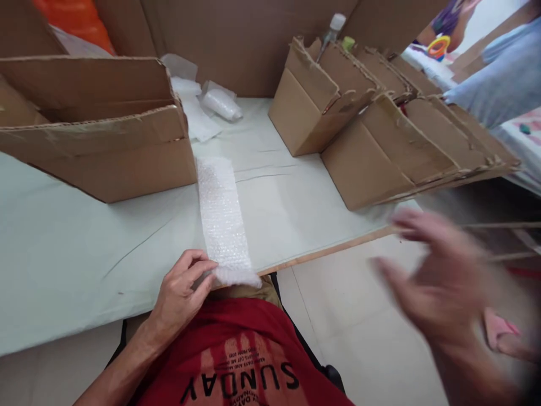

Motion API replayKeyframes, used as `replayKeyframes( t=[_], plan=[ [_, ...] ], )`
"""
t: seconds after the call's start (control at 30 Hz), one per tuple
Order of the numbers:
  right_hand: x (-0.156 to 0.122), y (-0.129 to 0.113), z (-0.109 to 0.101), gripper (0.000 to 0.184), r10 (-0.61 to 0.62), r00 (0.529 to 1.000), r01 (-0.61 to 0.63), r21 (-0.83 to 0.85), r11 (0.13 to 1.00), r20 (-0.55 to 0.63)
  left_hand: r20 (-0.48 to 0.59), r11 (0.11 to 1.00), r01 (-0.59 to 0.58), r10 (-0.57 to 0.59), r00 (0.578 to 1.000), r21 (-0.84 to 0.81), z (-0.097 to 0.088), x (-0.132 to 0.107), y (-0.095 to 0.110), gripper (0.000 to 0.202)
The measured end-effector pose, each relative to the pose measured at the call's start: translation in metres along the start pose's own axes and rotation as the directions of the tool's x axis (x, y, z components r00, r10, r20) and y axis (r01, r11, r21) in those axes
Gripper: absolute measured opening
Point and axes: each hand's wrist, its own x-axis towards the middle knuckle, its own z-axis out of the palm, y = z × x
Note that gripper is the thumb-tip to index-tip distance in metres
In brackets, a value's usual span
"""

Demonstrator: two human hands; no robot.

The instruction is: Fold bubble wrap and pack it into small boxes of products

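Observation:
A long strip of bubble wrap [222,217] lies on the pale table [76,248], running from a cardboard box down to the near edge. My left hand [182,285] pinches the strip's near end at the table edge, fingers curled on it. My right hand [435,276] hovers off the table's right side above the floor, smeared by motion, with its fingers spread and nothing in it.
An open cardboard box [101,127] stands at the left. Several torn cardboard boxes [380,118] lean in a row at the right, with a bottle [332,31] behind. Wrapped items [220,102] lie at the back. Another person's pale sleeve [502,73] shows at the upper right.

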Motion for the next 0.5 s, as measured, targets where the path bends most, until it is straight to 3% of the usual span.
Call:
replayKeyframes(
  t=[0.07, 0.13, 0.23, 0.3, 0.4, 0.5],
  plan=[
    [0.012, -0.015, 0.027, 0.060, -0.200, 0.979, 0.201, 0.026, 0.979, -0.024, -0.077, 0.999, 0.016, -0.013, 0.997, 0.038, 0.002, 0.006, -0.001, 0.016],
    [0.028, -0.032, 0.054, 0.068, -0.370, 0.925, 0.376, 0.083, 0.923, -0.083, -0.081, 0.994, 0.104, -0.103, 0.991, 0.014, 0.001, 0.014, -0.002, 0.017],
    [0.052, -0.057, 0.078, 0.061, -0.408, 0.873, 0.457, 0.156, 0.876, -0.267, -0.021, 0.955, 0.292, -0.293, 0.956, -0.059, -0.001, 0.029, -0.007, 0.021],
    [0.062, -0.069, 0.084, 0.052, -0.435, 0.849, 0.498, 0.182, 0.848, -0.299, -0.006, 0.921, 0.384, -0.386, 0.923, -0.071, -0.001, 0.039, -0.011, 0.022],
    [0.070, -0.076, 0.099, 0.039, -0.530, 0.840, 0.543, 0.185, 0.819, -0.117, 0.006, 0.903, 0.430, -0.430, 0.903, -0.014, 0.000, 0.048, -0.016, 0.023],
    [0.075, -0.074, 0.126, 0.035, -0.550, 0.832, 0.537, 0.138, 0.832, 0.074, 0.004, 0.899, 0.433, -0.434, 0.901, 0.062, 0.000, 0.049, -0.018, 0.020]
  ],
)
